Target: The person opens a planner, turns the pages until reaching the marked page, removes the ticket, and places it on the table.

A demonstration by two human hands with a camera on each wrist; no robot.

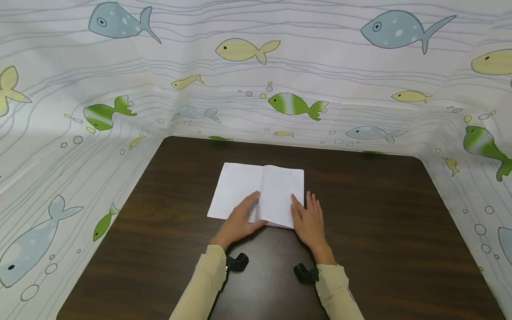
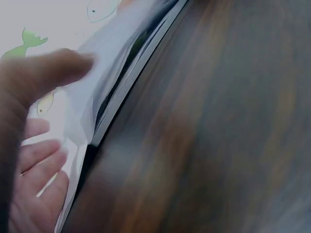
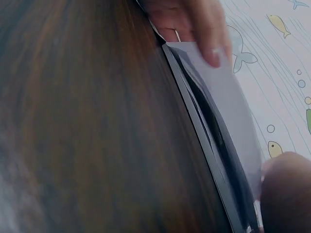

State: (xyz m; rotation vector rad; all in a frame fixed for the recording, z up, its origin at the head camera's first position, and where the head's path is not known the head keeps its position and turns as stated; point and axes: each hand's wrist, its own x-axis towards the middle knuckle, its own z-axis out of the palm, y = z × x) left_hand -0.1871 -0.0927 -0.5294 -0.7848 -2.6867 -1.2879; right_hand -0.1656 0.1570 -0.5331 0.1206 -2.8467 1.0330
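An open notebook [image 1: 280, 191] with lined white pages lies on the dark wooden table, its right page raised and bowed near the fold. My left hand [image 1: 238, 221] rests over the lower left page, fingers extended near the fold and thumb by the bottom edge. On the right side, my right hand [image 1: 310, 222] touches the right page and its outer edge with loosely straight fingers. In the left wrist view, the left thumb [image 2: 53, 73] hovers or lies by the page edge, blurred. The right wrist view shows a gap between the lifted sheets [image 3: 223, 97] and the layers below.
Dark wood tabletop [image 1: 380, 213] surrounds the notebook. A white sheet printed with fish [image 1: 298, 104] stands as a wall behind and at both sides. Black wrist straps with camera mounts [image 1: 238, 262] sit at both cuffs.
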